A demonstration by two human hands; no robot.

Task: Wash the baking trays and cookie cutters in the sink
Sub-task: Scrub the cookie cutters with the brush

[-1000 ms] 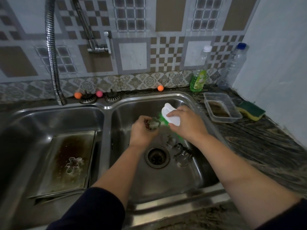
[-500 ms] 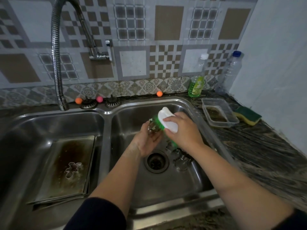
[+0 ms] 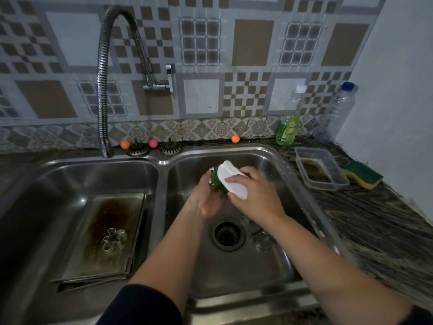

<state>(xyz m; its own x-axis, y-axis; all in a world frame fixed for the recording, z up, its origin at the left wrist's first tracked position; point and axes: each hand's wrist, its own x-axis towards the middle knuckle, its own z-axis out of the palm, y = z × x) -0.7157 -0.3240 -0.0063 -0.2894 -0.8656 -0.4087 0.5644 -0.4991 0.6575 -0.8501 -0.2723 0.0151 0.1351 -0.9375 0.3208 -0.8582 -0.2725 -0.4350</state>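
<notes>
A small cookie cutter (image 3: 212, 181) sits cupped in the left hand (image 3: 206, 198) over the right basin (image 3: 269, 261) of the double sink, mostly hidden by green bristles; its shape cannot be made out. The left hand is turned palm up, fingers curled around the cutter, forearm coming in from 7 o'clock. The right hand (image 3: 257, 195) lies palm down at the cutter's 3 o'clock, fingers wrapped firmly over the white back of a scrub brush (image 3: 232, 181), whose bristles press onto the cutter; that forearm enters from 5 o'clock.

Below the hands, at 5 o'clock from the drain (image 3: 227, 233), more loose cutters (image 3: 262, 238) lie on the basin floor. One round one shows clearly; the others are partly covered by the right wrist, so the number cannot be told.

In the left basin (image 3: 35, 207), at 9 o'clock from the hands, baking trays (image 3: 100, 240) lie stacked, at least two by their edges, the top one stained brown. One figure-shaped cutter (image 3: 113, 238) rests on it.

Along the back rim sit three small balls, two orange (image 3: 125, 144) (image 3: 235, 138) and one pink (image 3: 152, 143). At 2 o'clock stand two bottles: green dish soap (image 3: 287, 132) and a clear bottle (image 3: 337, 113). One plastic container (image 3: 321, 170) and one sponge (image 3: 362, 174) lie on the counter at 3 o'clock.
</notes>
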